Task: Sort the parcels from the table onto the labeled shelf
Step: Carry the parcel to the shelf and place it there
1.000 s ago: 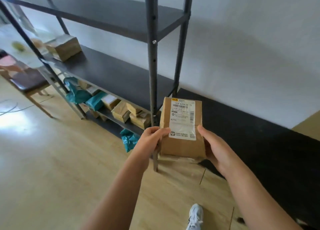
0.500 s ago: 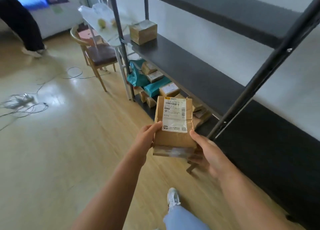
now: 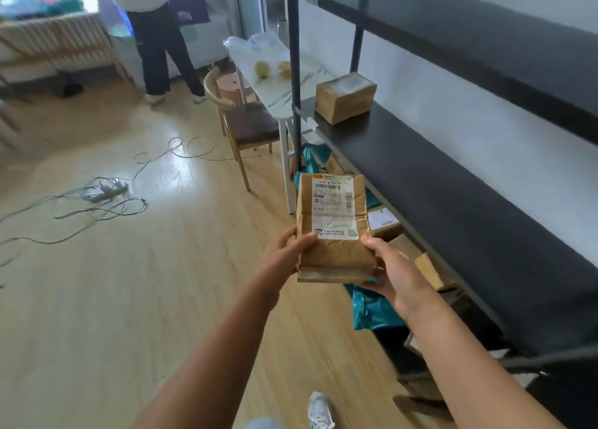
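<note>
I hold a flat brown parcel (image 3: 333, 253) with a white shipping label in front of me, label up. My left hand (image 3: 284, 253) grips its left edge and my right hand (image 3: 391, 273) grips its lower right corner. The dark metal shelf (image 3: 453, 182) runs along the wall on my right. One brown box (image 3: 345, 96) sits at the far end of its middle board. On the lowest board lie several brown parcels (image 3: 385, 224) and teal bags (image 3: 372, 309), partly hidden by the held parcel.
A white table (image 3: 275, 82) with fruit and a plastic bag stands beyond the shelf's far post, with a wooden chair (image 3: 239, 118) beside it. Loose cables and a power strip (image 3: 106, 189) lie on the wood floor to the left. A person (image 3: 158, 37) stands at the back.
My view has swung left along the shelf, so the room, the chair and a standing person have come into view. The parcel stays held in both hands.
</note>
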A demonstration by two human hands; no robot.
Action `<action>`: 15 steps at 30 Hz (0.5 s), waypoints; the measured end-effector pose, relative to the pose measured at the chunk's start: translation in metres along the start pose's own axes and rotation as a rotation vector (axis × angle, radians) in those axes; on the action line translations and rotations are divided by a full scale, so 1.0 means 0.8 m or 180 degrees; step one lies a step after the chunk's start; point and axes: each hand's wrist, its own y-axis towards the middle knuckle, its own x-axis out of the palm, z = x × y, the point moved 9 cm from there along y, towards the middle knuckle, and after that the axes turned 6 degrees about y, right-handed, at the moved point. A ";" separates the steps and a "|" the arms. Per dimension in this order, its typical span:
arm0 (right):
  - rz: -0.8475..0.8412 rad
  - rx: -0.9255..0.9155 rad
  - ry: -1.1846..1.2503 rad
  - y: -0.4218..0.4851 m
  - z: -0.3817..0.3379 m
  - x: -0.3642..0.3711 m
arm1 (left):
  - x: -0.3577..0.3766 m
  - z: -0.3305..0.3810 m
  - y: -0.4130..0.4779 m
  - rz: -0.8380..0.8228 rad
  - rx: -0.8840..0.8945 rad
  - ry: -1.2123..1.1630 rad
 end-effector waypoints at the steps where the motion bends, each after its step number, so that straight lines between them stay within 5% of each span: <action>1: -0.0032 -0.0016 -0.0029 0.014 -0.012 0.012 | -0.010 0.010 0.011 0.0012 0.0013 -0.0030; 15: 0.0104 -0.0749 -0.0066 0.183 -0.206 0.207 | -0.196 0.179 0.222 0.0181 0.0347 -0.0163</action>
